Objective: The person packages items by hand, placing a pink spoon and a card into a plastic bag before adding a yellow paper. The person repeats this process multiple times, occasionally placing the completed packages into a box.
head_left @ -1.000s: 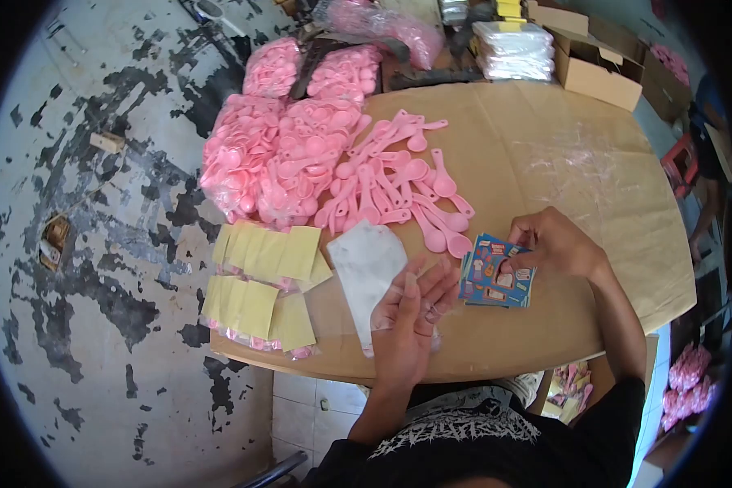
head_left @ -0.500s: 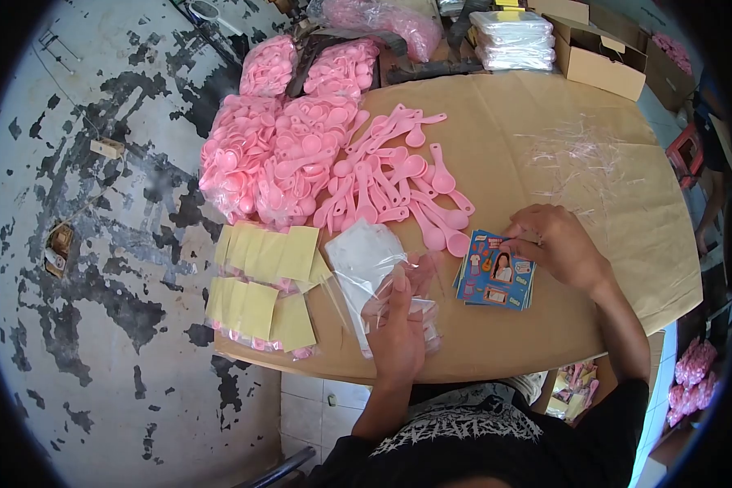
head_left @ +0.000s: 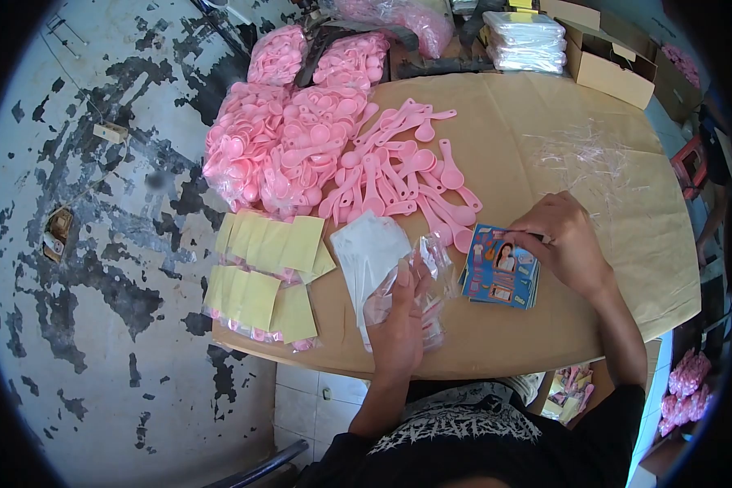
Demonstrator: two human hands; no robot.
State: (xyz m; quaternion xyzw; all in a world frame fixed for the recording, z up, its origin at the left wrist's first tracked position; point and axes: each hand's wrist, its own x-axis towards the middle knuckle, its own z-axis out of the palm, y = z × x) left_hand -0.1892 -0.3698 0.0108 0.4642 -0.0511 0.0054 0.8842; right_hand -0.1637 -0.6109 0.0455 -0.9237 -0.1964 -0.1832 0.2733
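My left hand (head_left: 400, 325) is closed around a clear plastic bag (head_left: 435, 264), its thumb pointing up. Under and beside it lies a pile of clear and white plastic bags (head_left: 370, 252). My right hand (head_left: 568, 248) pinches the upper right edge of a blue printed card (head_left: 488, 272), which lies on a small stack of similar cards. Beyond both hands, loose pink spoons (head_left: 394, 175) are spread in a heap. To the left, packed bags with pale yellow cards (head_left: 260, 244) lie in two overlapping rows.
Large bags of pink spoons (head_left: 272, 150) stand at the back left. Thin clear strips (head_left: 581, 159) are scattered on the brown-covered table (head_left: 496, 350). Stacked plastic packs (head_left: 525, 41) and an open cardboard box (head_left: 614, 61) sit at the far edge. A person is partly visible at right.
My left hand has barely moved; the bag in it now spreads further right. My right hand has shifted slightly at the card stack's edge. The whole view has tilted a little.
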